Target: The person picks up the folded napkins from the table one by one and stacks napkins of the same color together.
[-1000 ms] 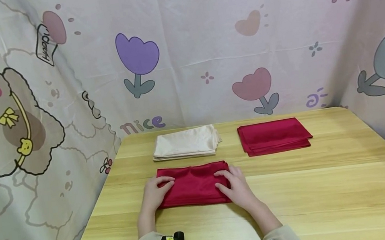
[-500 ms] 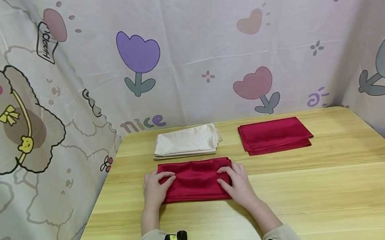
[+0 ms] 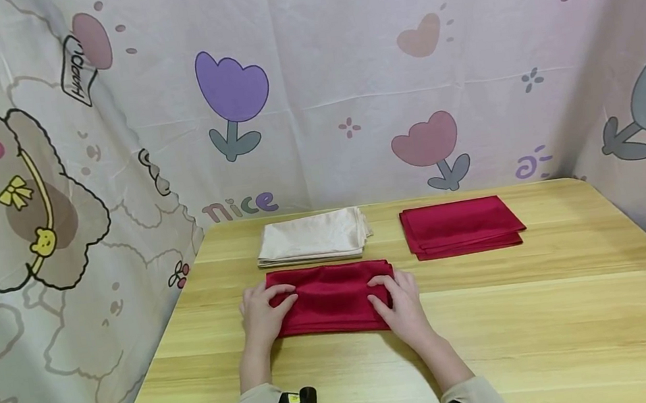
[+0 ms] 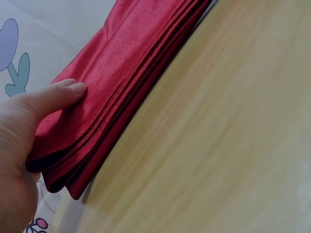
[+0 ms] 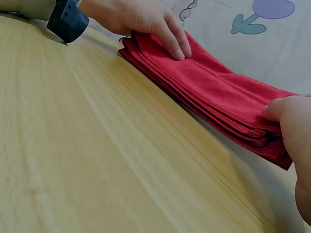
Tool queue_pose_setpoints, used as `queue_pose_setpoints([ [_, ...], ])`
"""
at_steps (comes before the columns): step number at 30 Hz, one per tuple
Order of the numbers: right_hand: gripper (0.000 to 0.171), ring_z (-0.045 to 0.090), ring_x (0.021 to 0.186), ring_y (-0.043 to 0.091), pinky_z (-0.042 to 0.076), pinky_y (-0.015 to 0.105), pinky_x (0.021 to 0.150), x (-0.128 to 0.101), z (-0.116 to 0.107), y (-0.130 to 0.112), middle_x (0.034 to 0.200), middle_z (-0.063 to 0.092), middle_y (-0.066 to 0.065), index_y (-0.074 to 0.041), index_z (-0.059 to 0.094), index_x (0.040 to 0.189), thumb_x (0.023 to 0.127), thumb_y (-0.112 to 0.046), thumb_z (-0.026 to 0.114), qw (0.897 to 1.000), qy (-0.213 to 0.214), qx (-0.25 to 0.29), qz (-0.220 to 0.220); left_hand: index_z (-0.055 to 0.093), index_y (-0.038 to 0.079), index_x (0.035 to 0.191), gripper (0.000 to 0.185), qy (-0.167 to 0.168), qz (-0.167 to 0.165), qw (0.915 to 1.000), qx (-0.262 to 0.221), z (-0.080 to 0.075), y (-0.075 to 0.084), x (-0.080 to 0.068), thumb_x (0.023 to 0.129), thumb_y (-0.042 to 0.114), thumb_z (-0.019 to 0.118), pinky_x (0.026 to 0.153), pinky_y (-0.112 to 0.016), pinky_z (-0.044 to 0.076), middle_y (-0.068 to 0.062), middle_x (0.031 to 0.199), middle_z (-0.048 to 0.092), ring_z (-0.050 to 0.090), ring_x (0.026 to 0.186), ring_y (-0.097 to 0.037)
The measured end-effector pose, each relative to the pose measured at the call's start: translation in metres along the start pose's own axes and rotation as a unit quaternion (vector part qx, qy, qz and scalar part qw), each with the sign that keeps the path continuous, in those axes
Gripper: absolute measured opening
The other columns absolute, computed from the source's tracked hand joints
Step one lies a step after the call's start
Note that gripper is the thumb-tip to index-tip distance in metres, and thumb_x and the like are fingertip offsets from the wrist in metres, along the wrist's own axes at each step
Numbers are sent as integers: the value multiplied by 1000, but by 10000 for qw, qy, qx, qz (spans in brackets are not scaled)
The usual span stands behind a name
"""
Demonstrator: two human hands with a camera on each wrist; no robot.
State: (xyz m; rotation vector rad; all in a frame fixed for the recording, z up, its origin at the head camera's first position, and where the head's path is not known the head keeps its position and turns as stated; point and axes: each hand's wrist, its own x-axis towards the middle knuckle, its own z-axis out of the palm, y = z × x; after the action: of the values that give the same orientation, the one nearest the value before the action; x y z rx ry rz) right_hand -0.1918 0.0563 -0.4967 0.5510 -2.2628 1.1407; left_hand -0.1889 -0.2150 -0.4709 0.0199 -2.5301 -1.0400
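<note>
A folded red satin cloth lies lengthwise between both hands, close over the table. Its stacked layers show along the near edge in both wrist views. My left hand grips the cloth's left end, thumb and index finger on top, the other fingers round the side. At the right end my right hand holds it the same way. In the left wrist view the left thumb presses the top layer. The right thumb lies on the cloth's top in the right wrist view; the fingers beneath are hidden.
Behind the held cloth lies a folded cream cloth. Another folded red cloth is at the back right. The wooden table meets a printed fabric backdrop at its back edge and left side.
Both hands have moved the folded red cloth away from the body and slightly right, nearer the cream cloth. The two cloths at the back stay put.
</note>
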Motion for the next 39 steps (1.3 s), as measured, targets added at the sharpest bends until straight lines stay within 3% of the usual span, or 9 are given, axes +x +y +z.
queue_pose_setpoints([
  [11, 24, 45, 105, 32, 35, 45, 90, 3, -3, 1, 97, 61, 14, -6, 71, 104, 83, 3, 77, 9979, 115, 488, 421, 81, 13, 102, 18, -209, 52, 9997, -62, 3, 3, 1, 84, 15, 84, 98, -51, 29, -14, 111, 68, 44, 100, -27],
  [22, 26, 42, 105, 24, 39, 39, 88, 4, -12, 3, 97, 59, 10, -8, 75, 110, 86, 2, 76, 9935, -83, 646, 930, 81, 14, 103, 19, -315, 118, 9994, 55, 4, 8, 0, 84, 15, 84, 94, -49, 29, -14, 109, 67, 44, 99, -26],
  [29, 28, 43, 106, 24, 40, 41, 90, 8, -21, 5, 102, 59, 12, -8, 76, 112, 86, 1, 77, 9919, -191, 770, 989, 82, 14, 103, 19, -318, 243, 9992, 1, 4, 14, 2, 84, 14, 84, 97, -52, 29, -13, 106, 66, 46, 104, -29],
  [39, 29, 43, 109, 25, 39, 42, 92, 13, -30, 7, 105, 62, 13, -8, 77, 112, 85, 1, 79, 9904, -325, 837, 1056, 81, 13, 102, 20, -431, 572, 9973, 144, 1, 17, 4, 83, 14, 85, 89, -46, 29, -10, 103, 65, 43, 96, -25],
])
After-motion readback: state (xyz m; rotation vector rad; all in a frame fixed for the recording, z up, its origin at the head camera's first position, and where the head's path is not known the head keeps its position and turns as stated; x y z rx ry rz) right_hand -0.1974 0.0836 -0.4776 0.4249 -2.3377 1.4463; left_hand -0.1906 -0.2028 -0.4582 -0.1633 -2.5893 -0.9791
